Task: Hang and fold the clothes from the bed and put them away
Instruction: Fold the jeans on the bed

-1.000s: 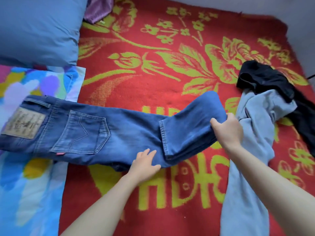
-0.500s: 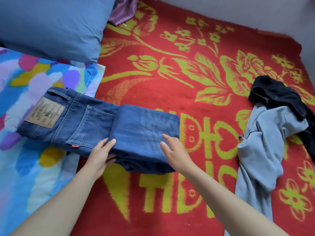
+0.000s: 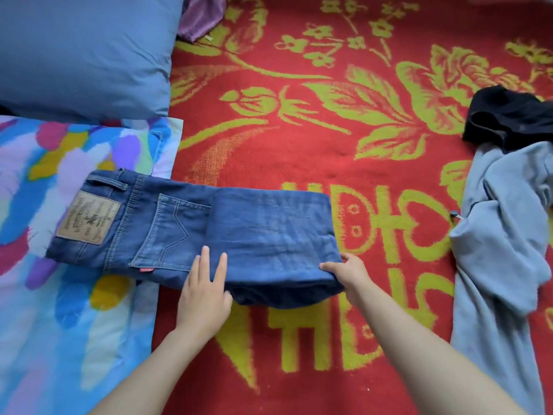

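left hand (image 3: pixel 205 290) pressed flat on jeans (image 3: pixel 239 232) | right hand (image 3: pixel 348 275) pinched their lower-right corner | I feared the thick fold springing open once released

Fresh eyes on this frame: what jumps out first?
The red blanket with yellow-green flowers fills the view. At centre lie the half-folded blue jeans, left hand flat on their near edge, right hand gripping the fold's right corner. A pale blue garment and a black garment lie crumpled at right.
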Demonstrator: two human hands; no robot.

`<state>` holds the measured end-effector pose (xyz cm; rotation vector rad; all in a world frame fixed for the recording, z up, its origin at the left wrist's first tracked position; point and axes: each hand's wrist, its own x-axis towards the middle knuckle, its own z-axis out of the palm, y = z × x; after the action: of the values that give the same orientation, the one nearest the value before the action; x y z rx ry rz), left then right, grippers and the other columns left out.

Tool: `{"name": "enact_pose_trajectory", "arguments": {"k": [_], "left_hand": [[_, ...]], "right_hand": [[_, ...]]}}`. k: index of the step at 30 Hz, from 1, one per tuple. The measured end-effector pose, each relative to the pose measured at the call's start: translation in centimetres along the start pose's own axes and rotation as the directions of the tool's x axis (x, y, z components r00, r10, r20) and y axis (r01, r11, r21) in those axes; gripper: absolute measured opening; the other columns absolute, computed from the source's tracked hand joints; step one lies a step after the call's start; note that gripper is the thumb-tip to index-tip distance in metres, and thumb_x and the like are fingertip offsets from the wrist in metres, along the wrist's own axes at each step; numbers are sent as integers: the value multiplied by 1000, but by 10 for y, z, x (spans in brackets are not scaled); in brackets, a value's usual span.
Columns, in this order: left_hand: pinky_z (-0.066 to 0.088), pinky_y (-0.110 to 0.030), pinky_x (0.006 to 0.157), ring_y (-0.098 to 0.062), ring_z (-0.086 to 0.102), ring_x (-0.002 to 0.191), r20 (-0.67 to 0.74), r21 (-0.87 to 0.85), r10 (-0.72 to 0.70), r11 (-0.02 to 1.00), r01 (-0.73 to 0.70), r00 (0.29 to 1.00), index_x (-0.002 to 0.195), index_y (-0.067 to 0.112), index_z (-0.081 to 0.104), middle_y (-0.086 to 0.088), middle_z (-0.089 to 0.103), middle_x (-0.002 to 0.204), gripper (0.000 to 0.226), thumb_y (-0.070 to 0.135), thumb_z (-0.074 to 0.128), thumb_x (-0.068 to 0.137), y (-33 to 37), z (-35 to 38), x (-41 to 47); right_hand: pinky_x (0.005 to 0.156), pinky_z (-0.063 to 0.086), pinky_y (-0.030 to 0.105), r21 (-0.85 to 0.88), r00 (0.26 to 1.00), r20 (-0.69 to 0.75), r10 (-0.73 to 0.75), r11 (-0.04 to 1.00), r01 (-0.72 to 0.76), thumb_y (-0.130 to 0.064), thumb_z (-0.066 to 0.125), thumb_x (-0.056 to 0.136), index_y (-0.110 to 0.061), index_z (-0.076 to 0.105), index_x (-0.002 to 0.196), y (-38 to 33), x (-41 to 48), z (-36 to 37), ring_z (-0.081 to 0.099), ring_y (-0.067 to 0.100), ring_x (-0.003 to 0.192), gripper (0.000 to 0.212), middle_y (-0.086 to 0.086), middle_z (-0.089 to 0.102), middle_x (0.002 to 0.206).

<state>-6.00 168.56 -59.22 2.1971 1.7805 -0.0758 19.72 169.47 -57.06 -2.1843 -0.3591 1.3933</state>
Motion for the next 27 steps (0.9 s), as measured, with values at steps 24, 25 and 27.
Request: {"name": "enact_pose_trajectory", "arguments": {"k": [24,25,27], "left_hand": [[45,-31,47,-26,58,61,-278,-137,20,989,-61,960,83,12,69,-7,58,75,33,22,41,69,-66,24,-113],[42,-35,57,-27,53,70,-404,-121,7,991,-61,915,90,12,61,-7,50,83,28,19,42,71,-70,25,-114],[38,-36,71,-27,47,82,-567,-113,12,989,-92,823,96,14,51,-6,44,94,23,16,45,75,-68,24,-111]], "right_hand": [[111,11,47,-781,635,547,-546,-58,622,-51,33,96,-32,22,147,-14,-90,131,-1,28,145,55,6,6,158],[112,10,47,-797,674,560,-482,-91,597,-53,27,96,-35,14,149,-2,-74,120,-10,28,145,57,4,-4,159],[112,12,46,-816,738,560,-377,-93,571,-56,20,96,-39,3,149,12,-51,103,-18,26,144,57,1,-15,158]]}}
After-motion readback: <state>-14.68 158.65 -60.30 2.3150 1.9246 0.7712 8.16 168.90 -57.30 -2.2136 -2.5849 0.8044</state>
